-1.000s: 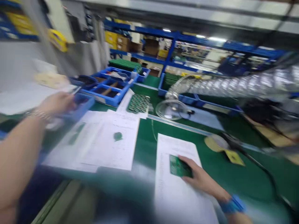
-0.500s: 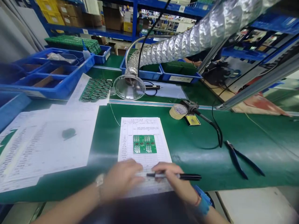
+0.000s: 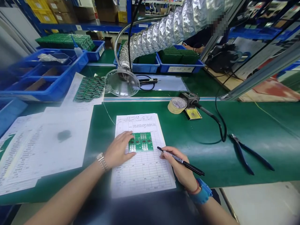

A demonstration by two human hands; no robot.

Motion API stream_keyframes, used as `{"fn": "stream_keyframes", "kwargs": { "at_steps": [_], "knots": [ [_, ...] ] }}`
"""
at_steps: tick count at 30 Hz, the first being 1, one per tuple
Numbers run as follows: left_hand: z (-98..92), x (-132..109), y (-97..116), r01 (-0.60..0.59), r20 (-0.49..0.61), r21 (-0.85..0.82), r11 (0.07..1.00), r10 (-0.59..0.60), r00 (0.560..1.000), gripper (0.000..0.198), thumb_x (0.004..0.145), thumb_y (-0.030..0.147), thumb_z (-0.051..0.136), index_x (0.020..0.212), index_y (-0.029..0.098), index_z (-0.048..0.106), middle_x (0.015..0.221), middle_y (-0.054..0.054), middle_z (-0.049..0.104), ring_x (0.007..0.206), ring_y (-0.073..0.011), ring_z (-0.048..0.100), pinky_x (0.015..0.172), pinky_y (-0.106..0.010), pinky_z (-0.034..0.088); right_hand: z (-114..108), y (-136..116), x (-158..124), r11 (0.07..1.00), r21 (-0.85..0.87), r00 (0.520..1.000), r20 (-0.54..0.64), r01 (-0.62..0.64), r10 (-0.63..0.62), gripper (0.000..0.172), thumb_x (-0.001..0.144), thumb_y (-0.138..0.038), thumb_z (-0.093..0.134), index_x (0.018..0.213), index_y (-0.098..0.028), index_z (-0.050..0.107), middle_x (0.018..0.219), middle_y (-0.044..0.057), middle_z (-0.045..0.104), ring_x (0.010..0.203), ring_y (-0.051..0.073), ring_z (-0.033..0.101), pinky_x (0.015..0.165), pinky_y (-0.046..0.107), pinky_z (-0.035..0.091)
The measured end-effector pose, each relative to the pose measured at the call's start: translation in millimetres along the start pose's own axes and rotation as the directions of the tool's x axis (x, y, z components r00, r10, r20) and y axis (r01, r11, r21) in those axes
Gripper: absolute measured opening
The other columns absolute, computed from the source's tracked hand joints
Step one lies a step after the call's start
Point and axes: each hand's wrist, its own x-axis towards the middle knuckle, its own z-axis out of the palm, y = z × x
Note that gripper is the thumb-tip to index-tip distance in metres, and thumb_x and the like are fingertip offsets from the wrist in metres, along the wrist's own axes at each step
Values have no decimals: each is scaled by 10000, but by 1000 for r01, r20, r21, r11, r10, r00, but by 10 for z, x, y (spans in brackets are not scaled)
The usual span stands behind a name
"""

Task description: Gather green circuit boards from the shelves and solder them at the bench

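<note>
A green circuit board (image 3: pixel 141 142) lies flat on a printed form (image 3: pixel 142 178) in front of me. My left hand (image 3: pixel 119 148) is at the board's left end, its index finger by the upper edge and its thumb by the lower edge, so the board sits between them. Between the thumb and fingers of my right hand (image 3: pixel 179 167) is a black marker pen (image 3: pixel 192 167). The pen's dark tip points up and left, just right of the board over the form. Whether it touches the paper I cannot tell.
Cutting pliers (image 3: pixel 243 153), a tape roll (image 3: pixel 177 105) and a yellow sponge (image 3: pixel 193 113) lie to the right. A clear fume hood (image 3: pixel 122 82) hangs behind the form. Left are paper sheets (image 3: pixel 67 122), stacked small boards (image 3: pixel 90 89) and blue bins (image 3: pixel 56 89). A co-worker's arm (image 3: pixel 199 49) shows behind.
My left hand has moved up the form to the board's left end. My right hand has tilted the pen, its tip now higher and beside the board. The view has shifted slightly.
</note>
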Motion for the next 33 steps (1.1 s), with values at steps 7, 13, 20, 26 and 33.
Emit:
{"fn": "stream_keyframes", "kwargs": {
  "at_steps": [7,13,20,26,33],
  "knots": [
    [-3,-74,56,-142,-270,-1,990,137,953,436,702,349,615,1042,176,403,1199,-145,457,1147,-269,432,920,-435,444,153,-27,-16,963,268,991,-124,-20,55,239,839,-401,478,950,-191,502,820,45,633,748,181,637,721,362,538],
    [-8,-212,252,-195,-447,45,980,194,873,439,698,354,630,1011,184,374,1158,-164,445,1121,-286,448,886,-456,458,377,-240,-46,934,357,997,-64,-18,44,266,751,-320,622,897,-231,418,747,-21,558,696,157,626,698,321,524],
    [-30,-422,15,-90,12,211,973,90,996,878,605,605,628,1273,129,317,1342,-191,382,1250,-334,328,998,-521,337,73,-483,475,958,192,965,-191,215,-179,169,760,-276,586,841,-222,447,778,-1,579,686,138,555,657,292,465],
    [53,-476,64,28,58,216,976,-42,997,828,656,642,539,1257,91,392,1391,-191,309,1294,-328,244,1033,-515,276,278,-316,768,987,17,981,-115,161,-158,113,769,-302,531,793,-209,473,697,-20,520,611,113,469,557,239,385],
    [47,-500,126,23,47,219,975,-34,998,780,653,638,546,1199,88,454,1384,-201,316,1290,-336,250,1022,-525,281,439,-218,886,986,85,990,-32,141,-139,177,667,-221,556,755,-206,404,806,13,573,676,127,525,617,265,432]
  ]
}}
